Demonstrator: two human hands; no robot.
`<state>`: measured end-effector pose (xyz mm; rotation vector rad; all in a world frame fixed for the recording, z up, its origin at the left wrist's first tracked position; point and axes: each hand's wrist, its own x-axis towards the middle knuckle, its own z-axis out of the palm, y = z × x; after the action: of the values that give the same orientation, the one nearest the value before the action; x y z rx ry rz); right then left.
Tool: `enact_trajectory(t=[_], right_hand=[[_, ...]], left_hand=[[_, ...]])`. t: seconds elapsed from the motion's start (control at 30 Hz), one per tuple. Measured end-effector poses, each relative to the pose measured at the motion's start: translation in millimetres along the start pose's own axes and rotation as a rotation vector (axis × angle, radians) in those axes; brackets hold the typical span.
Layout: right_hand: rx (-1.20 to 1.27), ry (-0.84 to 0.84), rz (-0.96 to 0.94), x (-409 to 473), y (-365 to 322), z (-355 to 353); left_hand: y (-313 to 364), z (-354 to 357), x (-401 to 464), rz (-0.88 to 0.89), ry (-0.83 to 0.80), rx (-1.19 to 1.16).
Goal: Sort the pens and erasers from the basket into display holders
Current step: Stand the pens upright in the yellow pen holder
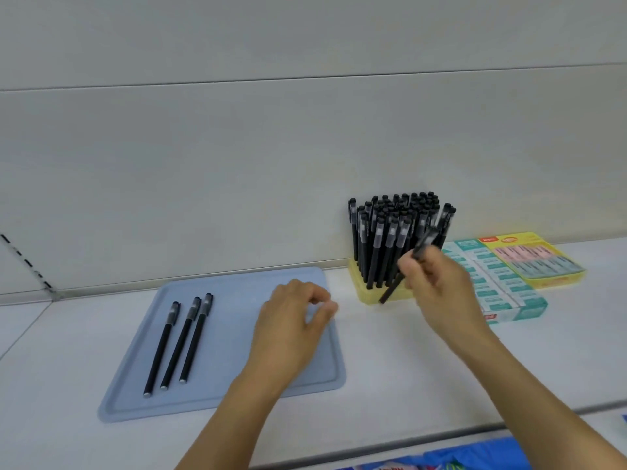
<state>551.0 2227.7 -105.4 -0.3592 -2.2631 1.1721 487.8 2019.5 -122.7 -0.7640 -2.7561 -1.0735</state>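
Observation:
My right hand (437, 283) grips a black pen (393, 290) held at a slant, its lower tip just above the front edge of the yellow pen holder (364, 290). Many black pens (397, 232) stand upright in that holder. My left hand (291, 327) hovers over the right part of the blue-grey tray (237, 290) with loosely curled fingers that hold nothing. Three black pens (179, 344) lie side by side on the tray's left half. Boxes of erasers (492, 283) sit to the right of the pen holder.
A yellow eraser display box (536, 259) stands at the far right against the white back wall. The white shelf's front edge (441, 432) runs below my arms, with blue packaged goods (475, 452) beneath it. A slotted shelf upright (27, 262) is at the far left.

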Motion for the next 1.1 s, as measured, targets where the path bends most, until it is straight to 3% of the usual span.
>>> enact_trajectory(t=[0.1,0.17,0.37,0.7,0.87,0.97,1.03,1.1], right_hand=[[-0.140,0.151,-0.043,17.5,14.4,-20.4],[-0.211,0.151,-0.066,27.0,20.1,-23.1],[-0.273,0.046,-0.052,37.3,28.2,-10.3],[-0.408,-0.103,0.043,41.1,29.0,-1.1],[-0.263,-0.108,0.101,24.8,33.4,-3.0],[-0.180,-0.016,0.086,15.2,29.1,-9.0],[-0.106,0.030,0.009,7.6,21.8,-9.3],[0.022,-0.053,-0.031,-0.4,7.8,-4.1]], left_hand=[[-29.1,-16.1,-9.7,-0.077,0.192,0.266],[-48.2,-26.9,-16.4,-0.198,0.235,0.393],[-81.0,-50.8,-28.0,-0.609,0.093,0.529],[-84.3,-62.4,-17.1,-0.541,0.037,0.445],[-76.6,-59.5,-6.2,-0.518,-0.086,0.579],[-73.2,-56.0,-1.0,-0.528,-0.042,0.397],[-59.9,-54.2,0.7,-0.507,0.051,0.036],[-34.1,-50.8,2.4,-0.431,0.122,-0.341]])
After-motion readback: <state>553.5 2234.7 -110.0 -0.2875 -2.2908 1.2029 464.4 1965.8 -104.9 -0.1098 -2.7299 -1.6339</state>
